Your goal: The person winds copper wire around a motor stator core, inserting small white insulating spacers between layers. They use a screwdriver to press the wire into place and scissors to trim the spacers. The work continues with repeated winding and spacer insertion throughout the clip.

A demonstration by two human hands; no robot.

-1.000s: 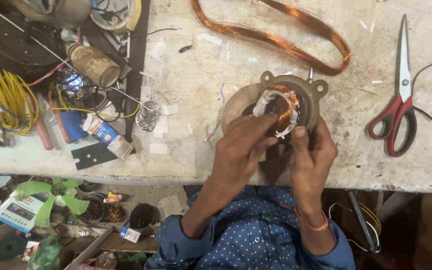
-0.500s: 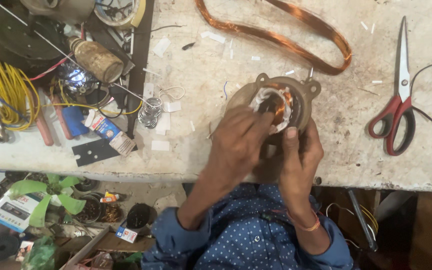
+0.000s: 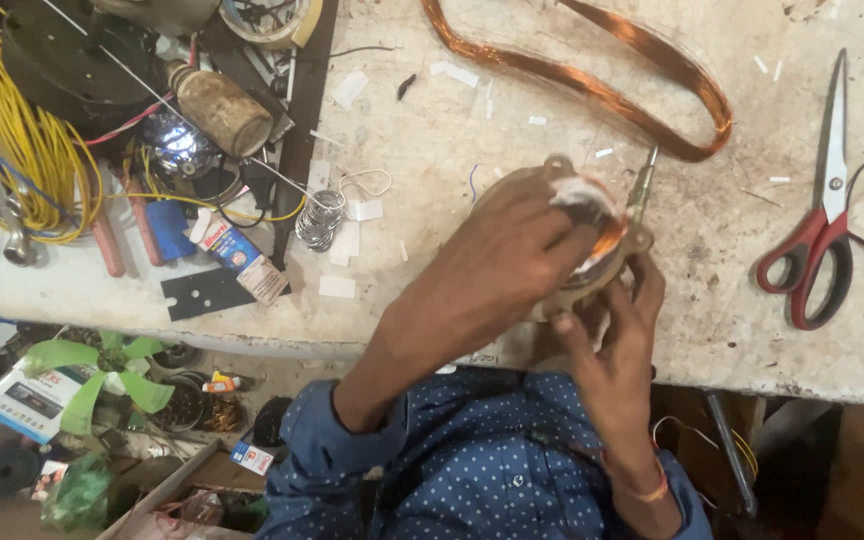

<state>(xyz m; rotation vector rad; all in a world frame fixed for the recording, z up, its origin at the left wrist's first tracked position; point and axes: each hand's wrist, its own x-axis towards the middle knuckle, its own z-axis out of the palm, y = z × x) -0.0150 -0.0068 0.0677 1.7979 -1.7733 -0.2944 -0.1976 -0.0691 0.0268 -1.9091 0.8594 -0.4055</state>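
**Seating the winding in the stator**

My left hand [image 3: 512, 255] lies over the top of the round motor stator [image 3: 592, 240] at the near edge of the table [image 3: 712, 330], fingers curled and pressed down on the copper winding and its white insulation. Can't see the fingertips themselves, they're tucked behind the hand. My right hand [image 3: 612, 330] comes up from below, thumb and fingers clamped on the stator's lower rim, bracing it, a bit tilted toward me.

Step, as I judge it: packing the coil into the slots w/ insulation around it, approx mid-way, since copper shows bunched at the top.

Next move calls for steady thumb pressure w/o nicking the wire, and the right hand keeping the frame from rolling.

A thin metal-tipped tool [image 3: 640, 190] pokes out just beside the stator. Loose copper coil loop [image 3: 592, 85] lies further up the table, well apart. Red-handled scissors [image 3: 822, 230] off to the right, yellow wire bundle [image 3: 37, 150] far left.
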